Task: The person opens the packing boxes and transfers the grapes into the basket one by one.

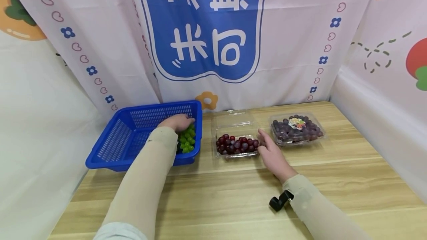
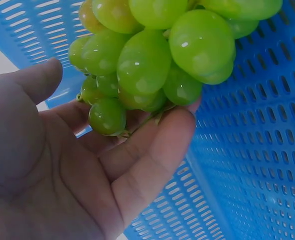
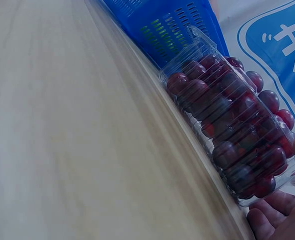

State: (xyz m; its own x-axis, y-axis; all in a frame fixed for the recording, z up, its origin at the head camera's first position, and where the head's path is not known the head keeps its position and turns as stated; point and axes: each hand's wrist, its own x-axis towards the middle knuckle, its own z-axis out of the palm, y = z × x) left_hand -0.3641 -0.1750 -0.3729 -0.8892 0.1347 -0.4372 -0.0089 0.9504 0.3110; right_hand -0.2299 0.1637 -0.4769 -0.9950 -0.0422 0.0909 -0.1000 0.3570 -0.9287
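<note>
In the head view my left hand [image 1: 178, 122] reaches into the right end of the blue basket [image 1: 106, 163], at a bunch of green grapes [image 1: 187, 139]. The left wrist view shows its fingers [image 2: 150, 160] under the bunch, touching the lower grapes, with the thumb apart from them. My right hand [image 1: 274, 157] is at the right end of a clear plastic box [image 1: 233, 123] with its lid raised, holding dark red grapes [image 1: 237, 144]. Its fingers [image 3: 268, 216] lie beside the box's near corner in the right wrist view, where the hand is partly cut off.
A second clear box of dark grapes [image 1: 297, 129], with a fruit label on top, lies at the right, behind my right hand. All stands on a wood-grain table [image 1: 227, 199]. A printed curtain [image 1: 283, 66] rises behind the table's far edge.
</note>
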